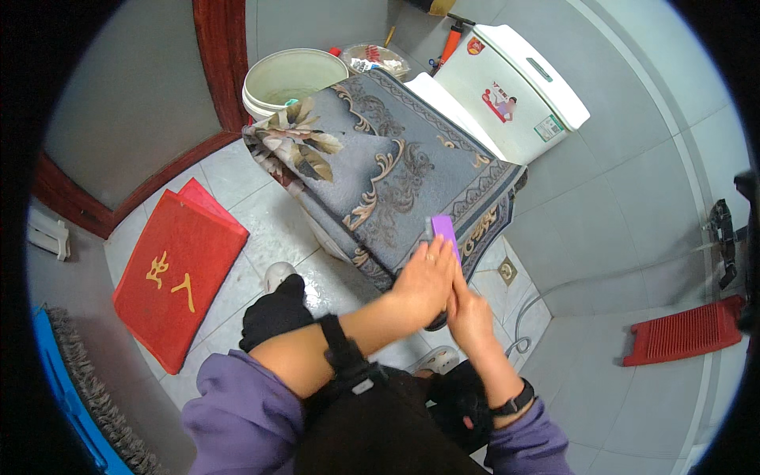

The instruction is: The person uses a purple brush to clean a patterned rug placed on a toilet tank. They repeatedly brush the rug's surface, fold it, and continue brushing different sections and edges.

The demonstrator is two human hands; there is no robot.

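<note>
A purple scrubbing brush [442, 228] with pale bristles along its left side juts out beyond my fingers. My left hand [423, 276] lies across the brush, fingers stretched along it. From the right, my right hand [471, 312] grips the same brush, its fingers touching those of the left. The brush is at the near right edge of a grey patterned rug [380, 178]. Scrollwork and large flowers decorate the rug, which hangs over a raised support, mostly hidden, in front of the toilet. A dark shape under my wrists is too covered to identify.
Behind the rug stand a white toilet tank [516, 89], a white bucket [294, 74] and an orange hand pump [451, 44]. A folded red mat [178, 273] rests on the tiles at left. A red washboard [686, 332] and a grey hose [570, 284] are at right.
</note>
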